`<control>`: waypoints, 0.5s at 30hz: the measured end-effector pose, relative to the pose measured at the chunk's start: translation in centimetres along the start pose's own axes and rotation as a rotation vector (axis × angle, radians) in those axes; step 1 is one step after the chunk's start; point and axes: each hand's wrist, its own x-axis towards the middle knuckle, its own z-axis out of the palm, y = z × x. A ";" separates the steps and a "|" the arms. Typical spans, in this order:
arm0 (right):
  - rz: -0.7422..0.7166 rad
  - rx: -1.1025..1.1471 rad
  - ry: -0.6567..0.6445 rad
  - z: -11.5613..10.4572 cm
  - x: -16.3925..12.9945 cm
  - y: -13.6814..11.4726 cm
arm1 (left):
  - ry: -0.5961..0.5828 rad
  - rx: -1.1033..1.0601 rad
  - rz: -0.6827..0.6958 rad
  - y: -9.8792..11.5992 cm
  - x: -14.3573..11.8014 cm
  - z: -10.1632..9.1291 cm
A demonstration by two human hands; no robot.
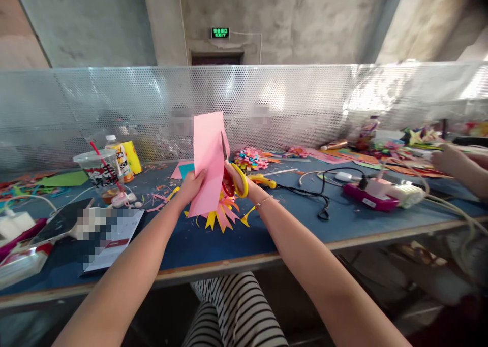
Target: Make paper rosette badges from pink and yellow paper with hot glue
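The left hand [191,184] pinches a pink paper sheet [208,159] upright above the bench [213,245]; the right hand [238,180] works yellow-handled scissors [233,171] into its edge. Far behind it glows a green "EXIT" sign [220,32].

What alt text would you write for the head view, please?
The left hand holds up a pink paper sheet while the right hand cuts it with yellow-handled scissors, above a blue table littered with paper scraps.
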 end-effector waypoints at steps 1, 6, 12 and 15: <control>-0.002 0.041 -0.032 0.0 0.0 0.0 | -0.002 -0.003 -0.009 0.1 -0.1 0.0; -0.030 -0.041 -0.018 0.0 -0.5 -0.6 | 0.002 -0.060 -0.060 0.2 -0.2 0.0; -0.031 -0.163 0.088 0.3 -0.9 -1.3 | -0.005 -0.095 -0.095 0.2 0.1 -0.1; 0.011 -0.128 0.145 0.5 -0.9 -1.3 | -0.016 -0.119 -0.089 0.1 0.2 -0.2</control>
